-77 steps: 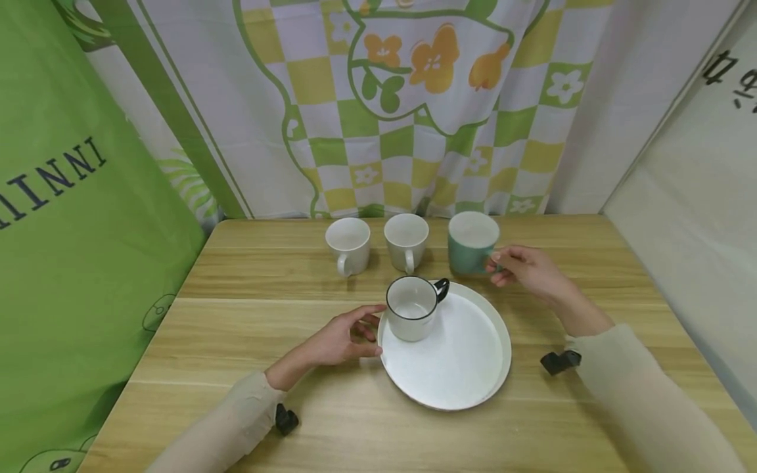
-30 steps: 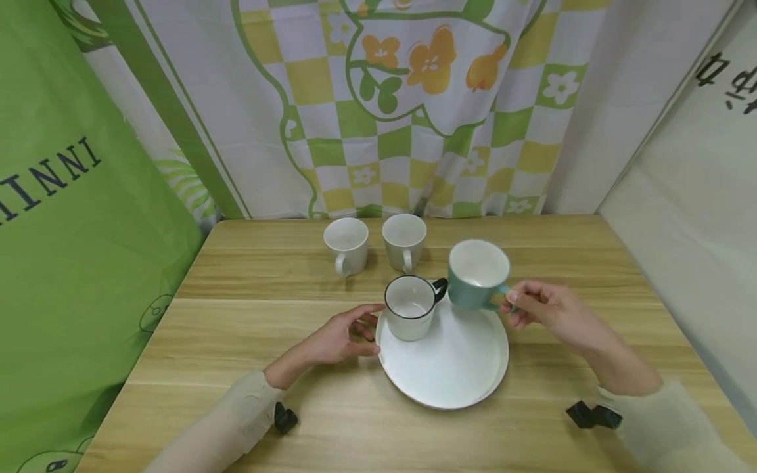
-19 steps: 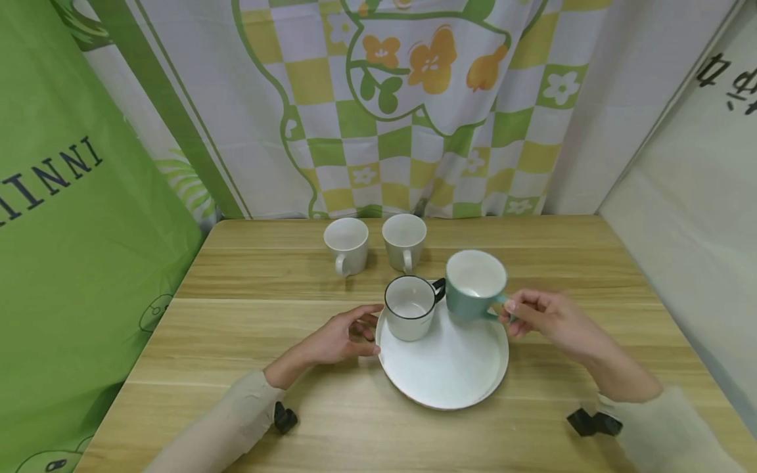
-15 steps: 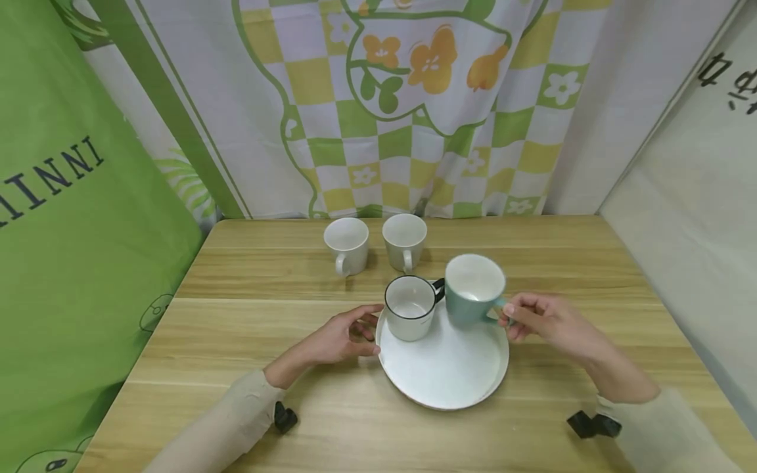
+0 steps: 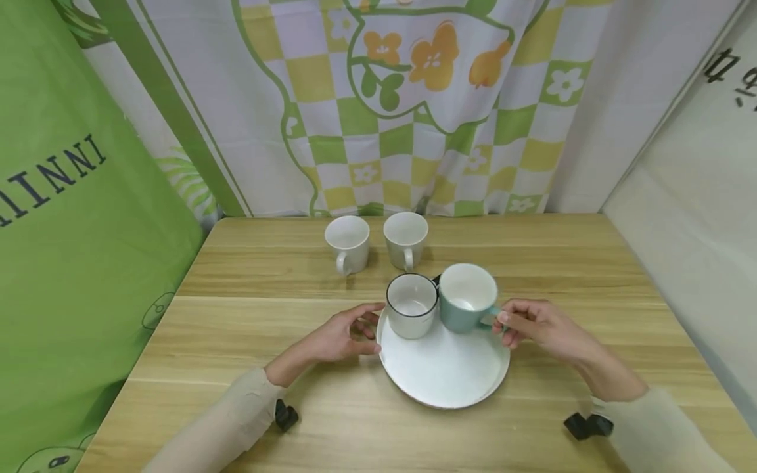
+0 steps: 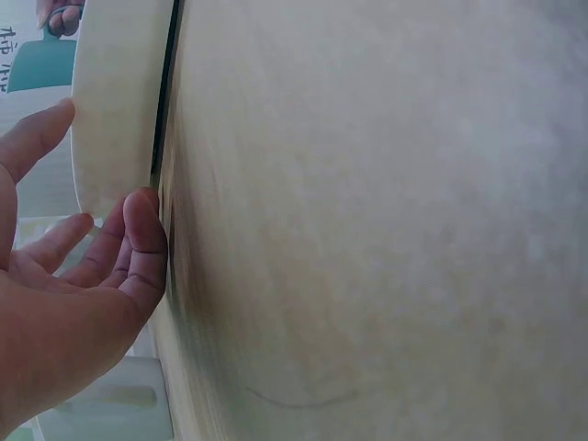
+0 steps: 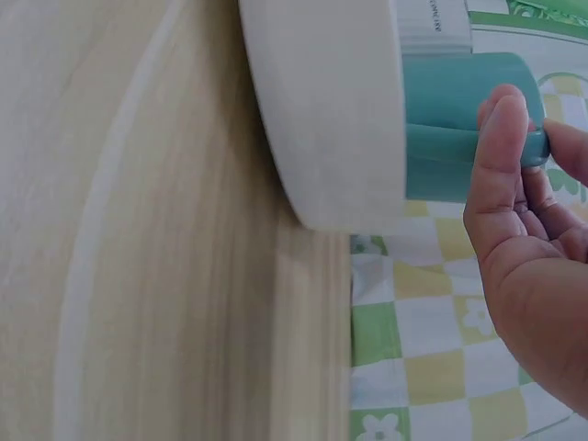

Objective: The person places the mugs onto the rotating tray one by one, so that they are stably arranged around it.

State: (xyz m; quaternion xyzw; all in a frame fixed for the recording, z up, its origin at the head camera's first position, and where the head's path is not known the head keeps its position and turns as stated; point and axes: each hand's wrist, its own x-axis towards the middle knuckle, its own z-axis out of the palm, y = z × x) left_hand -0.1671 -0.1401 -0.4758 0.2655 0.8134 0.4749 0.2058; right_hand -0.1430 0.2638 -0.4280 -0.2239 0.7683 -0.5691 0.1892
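Two hands differ in pose: the right hand (image 5: 541,325) pinches the looped handle of a glossy teal mug (image 5: 464,312); the left hand (image 5: 337,338), fingers loosely curved, touches the rim of a round white tray (image 5: 443,374). The teal mug is upright over the tray, beside a black-rimmed mug (image 5: 411,315). Beyond, two tapered white cups (image 5: 347,246) stand on the wood-grained table (image 5: 236,276). Only the head view shows pale mug interiors; the left wrist view reveals a dark line beneath the tray's wall.

Soft, even light; faint shadows; wrist views dimmer, hazy.
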